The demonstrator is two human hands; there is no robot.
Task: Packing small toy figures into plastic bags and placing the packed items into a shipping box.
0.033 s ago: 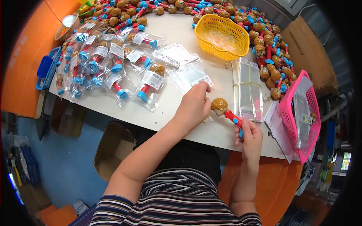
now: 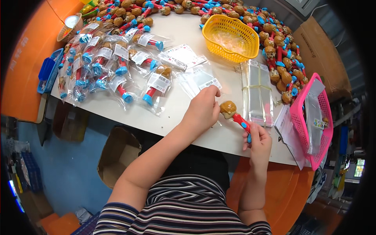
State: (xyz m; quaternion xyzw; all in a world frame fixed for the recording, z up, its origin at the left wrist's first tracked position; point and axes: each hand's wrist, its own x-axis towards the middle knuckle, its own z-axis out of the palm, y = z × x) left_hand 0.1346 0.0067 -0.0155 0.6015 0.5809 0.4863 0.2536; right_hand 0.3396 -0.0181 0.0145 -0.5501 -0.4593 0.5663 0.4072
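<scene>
**Right hand (image 2: 258, 144) gripping a slim red plastic stick toy with a round, glossy brown head and blue trim (image 2: 238, 119)**

The toy slanted over the near edge of a pale, smooth bench (image 2: 174, 29), head up toward the left. The right hand's grip was closed around the lower handle, probably so that the bulky head stayed free. The bare left hand (image 2: 201, 107) curled beside that head, its thumb very near; whether its grip pinched anything clear could not be told.

Flat, clear plastic sleeves with white labels (image 2: 201, 78) lay just beyond the left fingers, seemingly placed for easy reach. A rubber-banded stack of clear sleeves (image 2: 256, 94) lay beyond the right hand. Bagged red-and-blue toys (image 2: 158, 82) were heaped at left, likely to keep them apart from the loose brown-headed toys (image 2: 269, 52) along the far and right sides. A yellow slotted plastic basket (image 2: 228, 56) held pale, clear scraps.

Compared with the earlier frame, little differed: the toy and right hand sat a touch farther left, and the heaps and basket matched.
</scene>
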